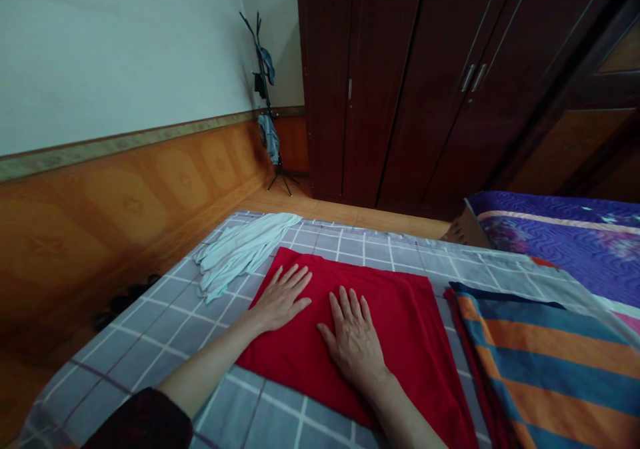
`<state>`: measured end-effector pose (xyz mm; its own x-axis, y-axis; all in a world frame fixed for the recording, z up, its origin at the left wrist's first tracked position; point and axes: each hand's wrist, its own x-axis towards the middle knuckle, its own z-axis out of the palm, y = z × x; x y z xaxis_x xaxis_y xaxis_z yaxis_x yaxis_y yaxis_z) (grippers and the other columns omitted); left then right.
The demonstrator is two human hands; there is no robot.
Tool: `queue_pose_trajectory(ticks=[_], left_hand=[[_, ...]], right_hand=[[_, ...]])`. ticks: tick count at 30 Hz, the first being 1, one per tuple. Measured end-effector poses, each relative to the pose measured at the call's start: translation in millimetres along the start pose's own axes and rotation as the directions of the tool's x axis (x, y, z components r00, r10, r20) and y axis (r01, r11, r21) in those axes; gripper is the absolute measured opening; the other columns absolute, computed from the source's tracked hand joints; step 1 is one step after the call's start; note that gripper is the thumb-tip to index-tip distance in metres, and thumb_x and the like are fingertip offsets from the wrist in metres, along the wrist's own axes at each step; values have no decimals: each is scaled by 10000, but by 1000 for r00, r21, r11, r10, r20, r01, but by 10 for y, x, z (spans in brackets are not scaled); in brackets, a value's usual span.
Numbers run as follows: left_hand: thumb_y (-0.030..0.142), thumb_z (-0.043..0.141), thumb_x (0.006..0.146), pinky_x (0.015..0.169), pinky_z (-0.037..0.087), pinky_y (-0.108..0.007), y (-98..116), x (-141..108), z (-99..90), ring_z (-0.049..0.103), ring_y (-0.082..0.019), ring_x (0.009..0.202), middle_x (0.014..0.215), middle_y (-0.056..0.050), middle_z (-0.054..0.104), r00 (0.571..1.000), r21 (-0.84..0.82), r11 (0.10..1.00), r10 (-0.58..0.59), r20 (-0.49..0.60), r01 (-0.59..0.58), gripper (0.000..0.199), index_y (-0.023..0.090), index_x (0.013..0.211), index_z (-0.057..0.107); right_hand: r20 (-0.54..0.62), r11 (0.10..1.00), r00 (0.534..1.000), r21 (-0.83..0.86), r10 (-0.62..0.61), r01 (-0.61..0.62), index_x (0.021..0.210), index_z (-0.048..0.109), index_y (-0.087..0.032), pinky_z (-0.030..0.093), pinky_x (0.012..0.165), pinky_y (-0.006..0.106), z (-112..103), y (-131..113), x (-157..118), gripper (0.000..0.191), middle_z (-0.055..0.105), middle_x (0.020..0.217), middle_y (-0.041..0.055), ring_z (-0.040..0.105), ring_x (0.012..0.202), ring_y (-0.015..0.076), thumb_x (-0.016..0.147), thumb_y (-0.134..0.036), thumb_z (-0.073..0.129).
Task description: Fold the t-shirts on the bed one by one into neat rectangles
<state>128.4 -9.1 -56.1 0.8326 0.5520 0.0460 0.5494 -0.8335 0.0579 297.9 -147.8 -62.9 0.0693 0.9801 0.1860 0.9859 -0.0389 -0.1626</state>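
A red folded cloth (400, 316) lies spread flat on a grey checked table cover (165, 329). My left hand (283, 299) rests palm down on its left part, fingers stretched out and spread. Closer to the middle of the cloth, my right hand (353, 336) also lies flat with its fingers apart. Neither hand holds anything. Small creases run along the cloth's right side.
On the right is a stack of folded cloths, a blue and orange striped one (565, 362) on top. A crumpled pale cloth (245, 249) lies at the far left. Beyond stand a coat rack (267, 96), a dark red wardrobe (385, 89) and a purple-covered bed (560, 236).
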Motion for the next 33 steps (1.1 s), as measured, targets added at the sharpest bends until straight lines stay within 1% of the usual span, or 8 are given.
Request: queue_pose_trajectory(ticks=[4,7,11,14,16,20,28,33], left_hand=[[405,392,912,1106,169,-514,-447,-317,-167,285,-285,1363,1446,-124,389,934,-64,945,-327,-141,321,506,171,1359,433],[362,402,891,1017,351,-411,-610,-717,-358,509,-256,1177,1240,-129,586,876,-165,898,-435,-209,407,393,160,1174,585],[398,459,850,674,455,-269,-412,-1314,-470,609,-187,726,745,-27,653,825,-411,770,-560,-71,488,299,179,779,650],[383,563,761,583,413,-241,-160,-1588,-417,565,-164,627,656,11,614,779,-564,610,-620,97,556,219,181,729,640],[344,592,718,579,404,-233,-45,-1647,-358,555,-156,628,678,19,616,744,-612,542,-658,116,575,175,184,766,642],[309,542,728,576,386,-235,-1,-1592,-258,524,-146,606,629,25,567,702,-646,524,-712,27,555,139,185,685,587],[396,578,732,504,404,-223,7,-1471,-198,550,-110,487,645,50,541,714,-901,199,-683,156,386,234,183,793,503],[386,592,726,501,408,-217,-65,-1469,-234,532,-90,495,711,40,546,725,-919,171,-671,154,354,252,172,832,512]], right_hand=[[-36,999,999,-30,-24,23,1395,402,-89,205,1090,521,32,5,-3,637,311,1461,185,256,1353,361,919,-513,383],[-64,998,997,-41,-40,37,1385,418,-90,201,1087,522,62,12,-1,634,325,1456,184,265,1350,358,914,-513,397],[-85,997,995,-54,-55,51,1370,436,-78,193,1086,524,91,25,8,630,341,1449,193,272,1346,360,903,-501,424],[-100,996,993,-70,-64,57,1366,440,-76,191,1085,523,103,28,10,628,355,1442,197,276,1342,362,900,-497,430],[-107,994,992,-85,-73,64,1360,448,-74,192,1084,525,112,28,8,624,366,1435,201,281,1338,366,897,-493,436],[-129,993,987,-86,-90,79,1349,458,-68,196,1083,529,138,40,4,601,367,1435,203,273,1343,361,906,-472,417],[-206,995,974,-11,-99,99,1310,493,-44,236,1068,535,140,15,-14,634,372,1422,230,291,1333,364,918,-521,351],[-129,962,956,44,-264,271,1379,420,-96,239,1090,491,94,-150,-103,684,305,1476,172,217,1374,320,899,-581,374]])
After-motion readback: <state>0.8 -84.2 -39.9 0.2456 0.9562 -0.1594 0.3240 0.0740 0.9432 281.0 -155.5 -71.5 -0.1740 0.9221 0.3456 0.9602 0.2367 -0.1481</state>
